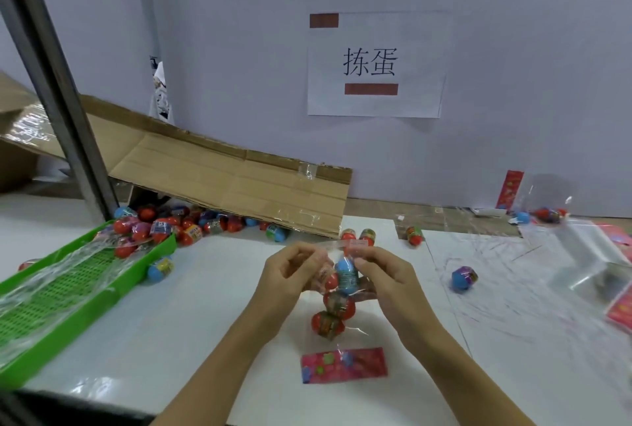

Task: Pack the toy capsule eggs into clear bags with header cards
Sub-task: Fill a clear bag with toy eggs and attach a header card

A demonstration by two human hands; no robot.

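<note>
Now, head view: sealing the mouth of the clear bag (pixel 337 292), raised just above the white desk (pixel 205 306), with a blue capsule egg (pixel 345 275) and red capsule eggs (pixel 333 314) stacked inside. Best to keep the top strip taut and level, pressing along it evenly so no egg slips out. Left hand (pixel 290 275) and right hand (pixel 383 275) both raised, grip pinched on the bag's top edge, wrists angled inward. Header card (pixel 343 364) flat on the desk just below.

Left hand (pixel 290 271), right hand (pixel 383 275) — fingers pinched.
</note>
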